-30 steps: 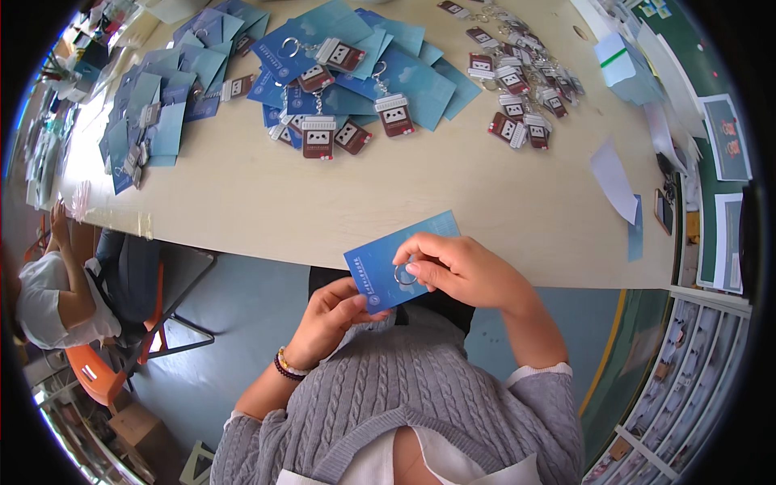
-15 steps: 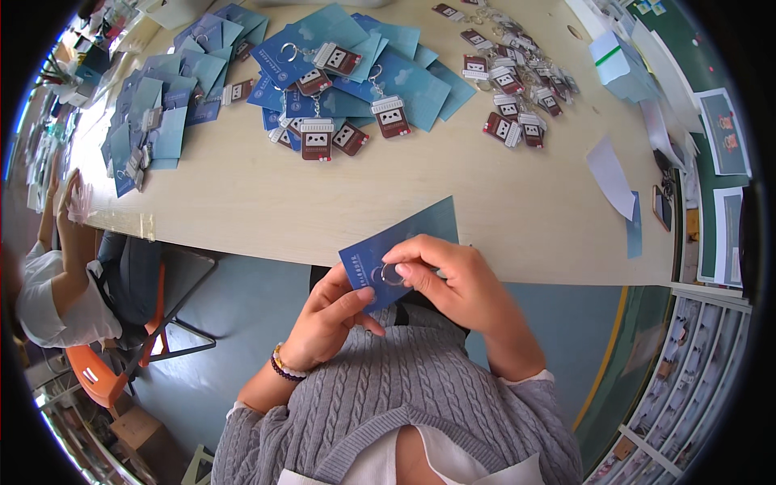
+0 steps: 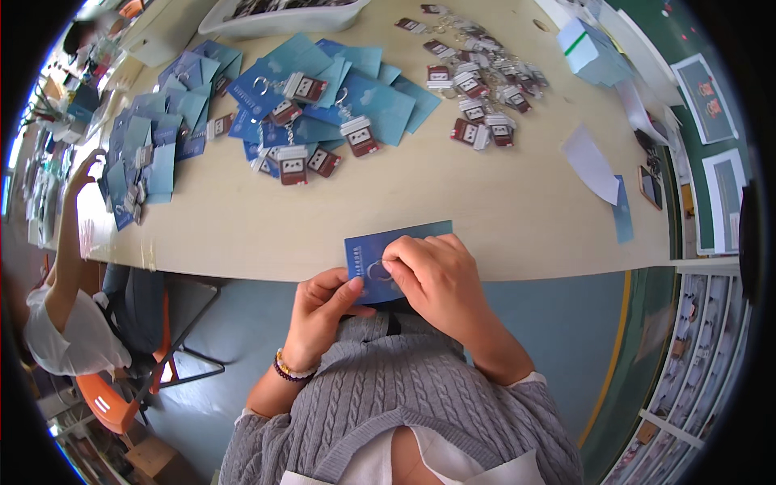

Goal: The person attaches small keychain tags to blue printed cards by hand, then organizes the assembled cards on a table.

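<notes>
A blue card [image 3: 360, 246] is pinched along its lower left edge by my left hand [image 3: 317, 314], just off the table's front edge. On the card's face lies a metal key ring [image 3: 373, 273]. The thumb and forefinger of my right hand [image 3: 440, 284] close on the ring's right side, and this hand covers much of the card. Whatever hangs from the ring is hidden. Farther up the table, brown-and-white keychains [image 3: 360, 137] lie on a pile of blue cards [image 3: 384, 101].
To the right lies a heap of loose keychains [image 3: 471, 83]; to the left, more blue cards [image 3: 164, 155] with keychains. A white tray [image 3: 283, 23] stands behind. White paper [image 3: 590, 166], a phone [image 3: 649, 187] and a light-blue box [image 3: 594, 52] are at right. A co-worker's arm [image 3: 69, 222] reaches in at left.
The card has turned so its top edge lies nearly level, and my right hand has tipped over the ring. The co-worker's hand has moved up toward the left cards. The whole view has shifted slightly.
</notes>
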The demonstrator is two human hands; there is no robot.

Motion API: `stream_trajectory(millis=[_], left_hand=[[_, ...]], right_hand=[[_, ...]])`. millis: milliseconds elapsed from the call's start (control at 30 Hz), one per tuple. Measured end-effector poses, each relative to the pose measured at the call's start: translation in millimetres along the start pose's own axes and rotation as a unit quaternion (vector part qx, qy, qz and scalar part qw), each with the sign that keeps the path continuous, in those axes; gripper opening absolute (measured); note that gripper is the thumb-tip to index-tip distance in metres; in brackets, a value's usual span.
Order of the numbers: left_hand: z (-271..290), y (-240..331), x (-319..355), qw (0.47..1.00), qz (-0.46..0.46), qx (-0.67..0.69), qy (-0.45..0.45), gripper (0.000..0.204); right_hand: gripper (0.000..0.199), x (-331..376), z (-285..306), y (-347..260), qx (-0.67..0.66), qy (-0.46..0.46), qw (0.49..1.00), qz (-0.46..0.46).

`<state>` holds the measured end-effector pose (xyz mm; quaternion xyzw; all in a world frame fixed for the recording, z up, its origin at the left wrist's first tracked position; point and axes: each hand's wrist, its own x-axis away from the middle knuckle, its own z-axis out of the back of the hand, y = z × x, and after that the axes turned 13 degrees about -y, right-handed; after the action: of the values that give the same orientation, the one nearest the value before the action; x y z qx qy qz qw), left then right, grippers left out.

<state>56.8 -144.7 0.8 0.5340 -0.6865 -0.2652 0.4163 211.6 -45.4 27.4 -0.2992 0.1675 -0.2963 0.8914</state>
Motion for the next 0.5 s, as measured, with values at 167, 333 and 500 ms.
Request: stream_trajectory(millis=[167, 333, 500], left_hand=[[5, 7, -13, 0.99, -0.007, -0.138, 0.021, 0.016], [36, 67, -50, 0.963, -0.089, -0.251, 0.031, 0.012], [64, 171, -115, 0.913, -0.146, -0.375, 0.069, 0.027]], right_hand=[[0.008, 4, 0, 9, 0.009, 0.034, 0.999, -0.005], [0.019, 4, 19, 18, -0.065, 0.079, 0.994, 0.048], [0.021, 26, 69, 43, -0.095, 0.102, 0.99, 0.013]])
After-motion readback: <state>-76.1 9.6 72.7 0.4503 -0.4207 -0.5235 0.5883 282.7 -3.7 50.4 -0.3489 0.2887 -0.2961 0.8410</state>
